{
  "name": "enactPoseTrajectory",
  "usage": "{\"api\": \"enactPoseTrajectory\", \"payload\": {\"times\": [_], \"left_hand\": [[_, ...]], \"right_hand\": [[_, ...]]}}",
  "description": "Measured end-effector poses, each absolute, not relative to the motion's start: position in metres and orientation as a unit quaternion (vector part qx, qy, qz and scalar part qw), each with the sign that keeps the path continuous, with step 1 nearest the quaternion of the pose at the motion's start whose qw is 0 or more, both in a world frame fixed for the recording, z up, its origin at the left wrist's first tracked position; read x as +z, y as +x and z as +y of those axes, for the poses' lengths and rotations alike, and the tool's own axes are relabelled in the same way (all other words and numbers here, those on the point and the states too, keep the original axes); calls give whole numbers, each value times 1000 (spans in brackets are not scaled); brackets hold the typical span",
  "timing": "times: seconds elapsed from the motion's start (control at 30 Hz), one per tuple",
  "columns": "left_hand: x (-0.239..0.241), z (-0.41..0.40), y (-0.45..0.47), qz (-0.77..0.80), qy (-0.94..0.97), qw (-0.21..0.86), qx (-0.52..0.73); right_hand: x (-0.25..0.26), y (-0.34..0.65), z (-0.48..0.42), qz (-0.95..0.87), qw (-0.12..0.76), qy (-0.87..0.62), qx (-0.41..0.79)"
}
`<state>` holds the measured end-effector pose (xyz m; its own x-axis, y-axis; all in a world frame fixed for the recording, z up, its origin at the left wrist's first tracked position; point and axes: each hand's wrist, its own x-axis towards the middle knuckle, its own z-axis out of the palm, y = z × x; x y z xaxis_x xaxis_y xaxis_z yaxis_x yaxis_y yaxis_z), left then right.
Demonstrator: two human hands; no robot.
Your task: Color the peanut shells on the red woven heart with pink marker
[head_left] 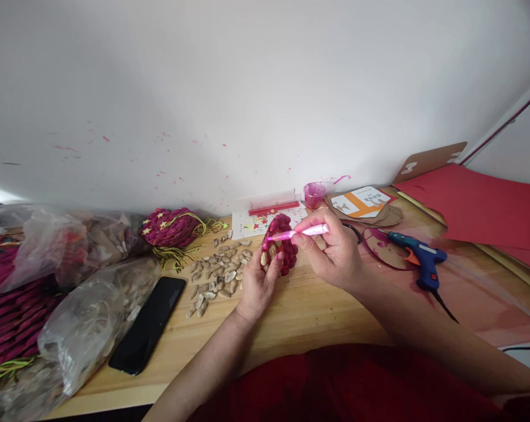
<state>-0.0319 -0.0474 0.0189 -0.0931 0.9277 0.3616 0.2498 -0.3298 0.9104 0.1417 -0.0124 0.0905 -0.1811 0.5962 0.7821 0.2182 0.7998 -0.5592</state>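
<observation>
My left hand (260, 284) is closed around a rounded craft piece (284, 225) covered in peanut shells, held up above the table. Much of the piece is painted magenta, while a few shells on its near side keep their tan colour. Between the thumb and fingers of my right hand (335, 249) is a paintbrush (315, 230) with a pink-smeared white handle. Its tip points left and touches the shells, or nearly so. Loose unpainted peanut shells (223, 264) lie scattered on the wood left of my left hand. Behind the hands stands a small cup of pink paint (314, 193).
A black phone (148, 325) and plastic bags (86, 316) lie at left, near a finished-looking magenta shell piece (170, 227) with stars. At right are a blue glue gun (425, 261), cardboard pieces (363, 205) and red sheets (479, 205). A paint-spotted wall (265, 105) rises behind the table.
</observation>
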Motion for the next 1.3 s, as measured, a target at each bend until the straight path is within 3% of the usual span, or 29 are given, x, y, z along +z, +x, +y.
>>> {"api": "enactPoseTrajectory", "payload": {"times": [0.43, 1.3], "left_hand": [[14, -47, -35, 518, 625, 270, 518], [15, -47, -34, 511, 612, 290, 529]], "right_hand": [[99, 145, -16, -761, 573, -289, 98], [99, 147, -16, -754, 574, -287, 139]]}}
